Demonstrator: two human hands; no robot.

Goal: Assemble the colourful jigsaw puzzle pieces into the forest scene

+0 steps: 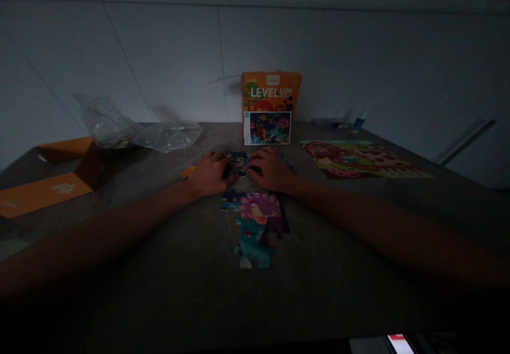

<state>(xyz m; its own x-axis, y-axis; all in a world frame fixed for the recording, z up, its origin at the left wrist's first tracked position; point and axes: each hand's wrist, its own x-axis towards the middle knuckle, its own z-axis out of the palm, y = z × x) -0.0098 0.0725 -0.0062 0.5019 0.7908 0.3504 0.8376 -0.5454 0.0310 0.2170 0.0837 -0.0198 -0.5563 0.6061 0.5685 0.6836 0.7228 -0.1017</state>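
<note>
My left hand [212, 172] and my right hand [271, 169] are close together at the middle of the table, fingers bent down. Between them lie dark blue puzzle pieces [239, 164]; each hand has its fingers closed at the edge of these pieces, though the fingertips are partly hidden. Nearer to me is a joined group of puzzle pieces with a purple peacock [257, 208] and a teal lower part [255, 245]. An orange puzzle piece [188, 171] shows beside my left hand.
An orange box [271, 86] stands against the wall, a picture card [268, 128] leaning on it. At left are an open orange box part [48, 192] and clear plastic bags [171, 134]. An assembled farm puzzle [362, 159] and a small blue bottle [358, 124] lie right. A phone [400, 344] glows below.
</note>
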